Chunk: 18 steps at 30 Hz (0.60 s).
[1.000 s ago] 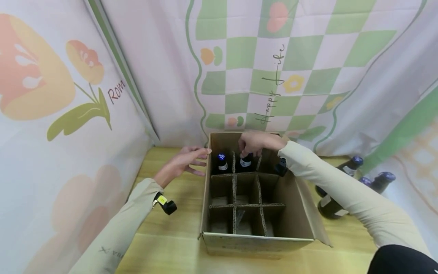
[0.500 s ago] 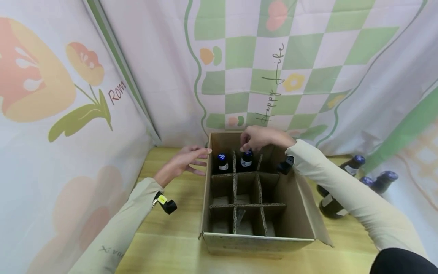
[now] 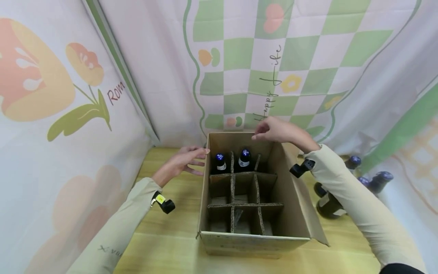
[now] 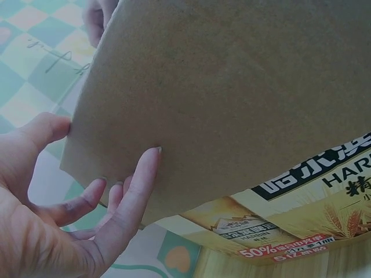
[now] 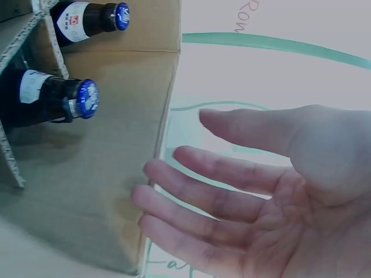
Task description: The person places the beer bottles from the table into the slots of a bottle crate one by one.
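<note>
Left grip [image 3: 181,161], spread, touched the box [image 3: 254,244] at ten o'clock; right grip [image 3: 280,130] — loosely spread — hung at one, near two bottles [image 3: 244,159].

From above, the head view looks forward into the brown rectangular cardboard box [image 3: 254,243]; the left wrist view closely faces its outside; the right wrist view, also near, shares 2 blue-capped dark glass bottles [image 5: 49,97] with the head's.

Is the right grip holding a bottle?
No: in the right wrist view, the right grip is empty, with a visible gap to the nearest bottle.
</note>
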Motion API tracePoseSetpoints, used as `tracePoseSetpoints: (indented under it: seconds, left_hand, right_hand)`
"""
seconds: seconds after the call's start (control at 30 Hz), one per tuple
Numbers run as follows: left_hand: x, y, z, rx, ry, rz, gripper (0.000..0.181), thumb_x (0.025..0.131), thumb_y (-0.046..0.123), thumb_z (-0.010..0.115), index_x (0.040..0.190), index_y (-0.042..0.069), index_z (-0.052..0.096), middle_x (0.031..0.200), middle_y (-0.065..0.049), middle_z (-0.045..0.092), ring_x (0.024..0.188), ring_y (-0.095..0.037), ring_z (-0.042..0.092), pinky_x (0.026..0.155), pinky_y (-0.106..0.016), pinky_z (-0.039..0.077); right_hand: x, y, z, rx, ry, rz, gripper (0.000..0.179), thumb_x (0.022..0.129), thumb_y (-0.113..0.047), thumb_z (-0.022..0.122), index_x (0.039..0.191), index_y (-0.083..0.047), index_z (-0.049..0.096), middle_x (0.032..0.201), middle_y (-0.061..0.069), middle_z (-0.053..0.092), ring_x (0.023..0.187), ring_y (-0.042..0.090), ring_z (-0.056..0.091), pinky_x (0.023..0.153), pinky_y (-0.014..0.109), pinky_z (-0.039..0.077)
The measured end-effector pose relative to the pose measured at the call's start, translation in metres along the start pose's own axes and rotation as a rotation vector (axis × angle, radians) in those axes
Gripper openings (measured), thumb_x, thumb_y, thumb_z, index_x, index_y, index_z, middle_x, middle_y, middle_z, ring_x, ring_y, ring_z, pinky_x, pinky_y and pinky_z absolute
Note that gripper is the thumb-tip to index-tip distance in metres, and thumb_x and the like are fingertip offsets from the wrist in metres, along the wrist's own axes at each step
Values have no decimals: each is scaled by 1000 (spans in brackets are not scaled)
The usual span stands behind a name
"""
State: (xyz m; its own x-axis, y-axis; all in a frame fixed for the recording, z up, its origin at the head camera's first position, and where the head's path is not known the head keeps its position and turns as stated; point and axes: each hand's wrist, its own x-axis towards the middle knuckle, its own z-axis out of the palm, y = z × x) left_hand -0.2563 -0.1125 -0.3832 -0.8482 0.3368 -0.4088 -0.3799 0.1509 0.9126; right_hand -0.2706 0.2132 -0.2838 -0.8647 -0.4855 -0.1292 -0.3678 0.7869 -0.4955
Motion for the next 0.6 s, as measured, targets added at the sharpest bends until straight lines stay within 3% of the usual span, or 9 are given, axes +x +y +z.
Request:
tracePoseSetpoints:
  seconds: [0.13, 0.33, 0.6]
  left_hand:
    - [-2, 0, -1, 0, -3, 1, 75, 98, 34, 73, 155, 0, 38, 151, -25, 48, 135, -46, 54, 86, -48, 69]
    - [-1, -1, -1, -9, -10, 7, 71, 99, 34, 72, 152, 0, 41, 152, -26, 47, 135, -47, 53, 86, -48, 69]
    - [-1, -1, -1, -6, -13, 12, 66, 99, 34, 72, 149, 1, 44, 152, -26, 46, 135, -47, 53, 85, -48, 69]
  right_hand:
    - [-12, 8, 4, 29, 107, -9, 22, 101, -21, 70, 101, 0, 75, 94, 13, 73, 81, 21, 63, 68, 31, 54]
    - [-27, 25, 7, 51, 278, 2, 22, 101, -19, 71, 99, 2, 75, 96, 15, 76, 87, 24, 66, 76, 32, 55]
    - [-41, 45, 10, 86, 363, 55, 24, 103, -21, 68, 104, 2, 76, 97, 16, 76, 83, 14, 64, 71, 19, 53]
